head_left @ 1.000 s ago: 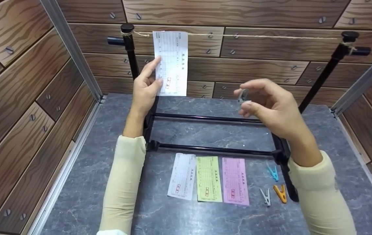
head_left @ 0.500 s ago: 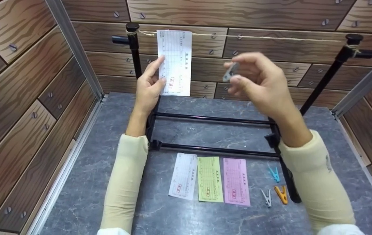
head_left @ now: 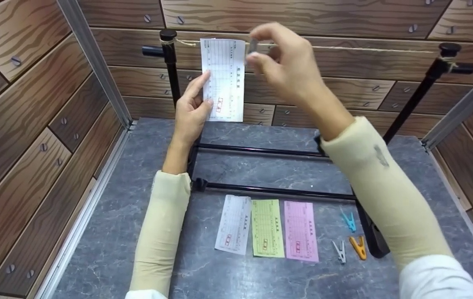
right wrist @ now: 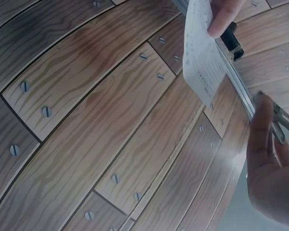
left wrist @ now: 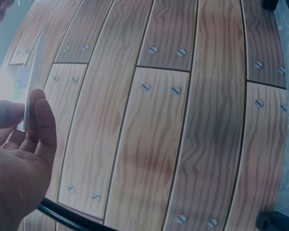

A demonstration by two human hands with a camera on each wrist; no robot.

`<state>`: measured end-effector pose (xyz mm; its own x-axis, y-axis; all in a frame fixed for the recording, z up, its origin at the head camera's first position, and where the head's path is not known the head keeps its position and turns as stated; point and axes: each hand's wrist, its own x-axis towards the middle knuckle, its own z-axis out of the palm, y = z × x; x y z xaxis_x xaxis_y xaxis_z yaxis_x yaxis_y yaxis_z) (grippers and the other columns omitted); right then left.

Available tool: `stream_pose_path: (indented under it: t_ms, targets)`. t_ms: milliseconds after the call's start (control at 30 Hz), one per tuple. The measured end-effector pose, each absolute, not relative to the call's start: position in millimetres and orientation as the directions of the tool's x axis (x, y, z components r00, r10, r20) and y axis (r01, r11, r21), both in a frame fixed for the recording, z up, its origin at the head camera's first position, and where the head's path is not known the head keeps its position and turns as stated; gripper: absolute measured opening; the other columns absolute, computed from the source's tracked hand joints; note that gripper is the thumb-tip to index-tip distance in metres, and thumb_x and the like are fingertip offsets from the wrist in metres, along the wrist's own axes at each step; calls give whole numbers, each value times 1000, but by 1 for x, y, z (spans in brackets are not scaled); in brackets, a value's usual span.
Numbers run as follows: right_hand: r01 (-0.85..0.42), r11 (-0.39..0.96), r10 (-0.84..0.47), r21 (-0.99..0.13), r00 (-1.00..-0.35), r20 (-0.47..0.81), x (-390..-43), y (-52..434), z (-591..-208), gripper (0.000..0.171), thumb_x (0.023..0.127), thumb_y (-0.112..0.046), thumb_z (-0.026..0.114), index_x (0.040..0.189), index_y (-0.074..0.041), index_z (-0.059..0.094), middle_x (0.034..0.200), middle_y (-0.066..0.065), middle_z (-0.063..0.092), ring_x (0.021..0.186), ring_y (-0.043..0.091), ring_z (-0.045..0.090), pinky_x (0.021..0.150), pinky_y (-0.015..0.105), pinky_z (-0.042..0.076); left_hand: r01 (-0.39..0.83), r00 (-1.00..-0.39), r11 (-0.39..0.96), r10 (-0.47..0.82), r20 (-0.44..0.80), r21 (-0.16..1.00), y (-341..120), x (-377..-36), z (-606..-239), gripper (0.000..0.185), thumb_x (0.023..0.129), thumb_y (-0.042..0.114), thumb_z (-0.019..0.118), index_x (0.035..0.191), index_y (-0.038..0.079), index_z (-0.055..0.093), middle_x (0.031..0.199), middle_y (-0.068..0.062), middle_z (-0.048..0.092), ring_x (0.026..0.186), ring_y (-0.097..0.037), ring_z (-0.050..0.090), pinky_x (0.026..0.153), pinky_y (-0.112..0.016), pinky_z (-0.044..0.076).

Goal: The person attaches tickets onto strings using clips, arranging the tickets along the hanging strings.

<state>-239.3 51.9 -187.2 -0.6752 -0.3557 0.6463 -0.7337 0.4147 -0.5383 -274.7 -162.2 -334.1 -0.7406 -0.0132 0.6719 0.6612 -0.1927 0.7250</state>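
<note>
- Three paper slips, white, green and pink, lie on my grey marble-look tabletop, below the black metal rack.
- My left hand pinches the hanging white slip; my right hand pinches a grey clothespin.

Looks like a staged test booth, not a lived-in room: printed wood-plank wall panels with fake screws left, right and far, aluminium corner posts, grey marble-look tabletop.
</note>
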Motion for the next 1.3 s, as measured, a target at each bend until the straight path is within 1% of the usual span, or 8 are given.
stream_pose_path:
  t_ms: [133, 267, 400, 567, 667, 867, 1033, 1300]
  targets:
    - [-768, 490, -384, -412, -614, 689, -252, 35, -182, 24, 92, -9, 71, 112, 3, 66, 108, 6, 67, 72, 9, 58, 69, 21, 50, 668, -734, -191, -7, 679, 719, -162, -275, -335, 60, 82, -24, 45, 142, -16, 46, 142, -22, 48, 106, -27, 58, 82, -33, 54]
    - [-769, 489, -373, -413, -612, 698, -262, 24, -174, 14, 95, -5, 67, 104, 6, 65, 97, 7, 66, 68, 12, 58, 65, 21, 50, 670, -733, -188, -8, 681, 719, -162, -276, -337, 60, 82, -24, 44, 142, -16, 46, 142, -22, 48, 106, -26, 58, 82, -33, 54]
    - [-760, 475, -353, -445, -627, 695, -273, 15, -166, 7, 97, 1, 62, 98, 8, 64, 87, 5, 66, 57, 10, 59, 56, 20, 52, 680, -724, -191, -15, 690, 708, -162, -276, -339, 60, 81, -25, 44, 141, -17, 46, 141, -24, 48, 106, -25, 57, 83, -33, 53]
    - [-707, 535, -341, -462, -681, 648, -288, 7, -161, 10, 99, -2, 60, 97, 7, 67, 86, 4, 66, 53, 3, 55, 54, 18, 50, 696, -708, -185, -11, 707, 694, -161, -277, -340, 59, 81, -24, 45, 140, -18, 46, 141, -25, 49, 108, -24, 55, 84, -32, 51]
    - [-643, 557, -296, -525, -745, 598, -295, 4, -160, 11, 100, -3, 59, 97, 3, 67, 88, 3, 65, 58, 5, 56, 55, 20, 50, 712, -691, -180, -5, 723, 679, -160, -277, -341, 59, 81, -24, 46, 140, -19, 45, 141, -26, 48, 111, -22, 53, 87, -33, 49]
    - [-600, 600, -249, -529, -768, 590, -301, -4, -158, 11, 97, -5, 64, 96, 3, 70, 89, 0, 63, 80, 7, 60, 71, 20, 48, 723, -679, -177, -6, 734, 667, -160, -279, -340, 59, 81, -24, 46, 139, -19, 45, 140, -27, 48, 112, -22, 52, 88, -33, 46]
    - [-557, 625, -235, -548, -803, 548, -305, -12, -159, 13, 96, -10, 67, 96, 2, 70, 91, 0, 64, 81, 7, 59, 73, 20, 47, 718, -687, -158, -4, 726, 678, -159, -279, -339, 60, 79, -24, 46, 139, -18, 46, 140, -26, 49, 110, -21, 53, 88, -32, 47]
    - [-533, 693, -256, -485, -811, 527, -309, -21, -161, 13, 96, -15, 68, 96, -1, 70, 90, 0, 63, 79, 7, 54, 71, 20, 44, 711, -698, -124, -3, 717, 692, -159, -279, -339, 61, 79, -26, 47, 140, -17, 46, 140, -28, 48, 109, -21, 53, 85, -30, 47]
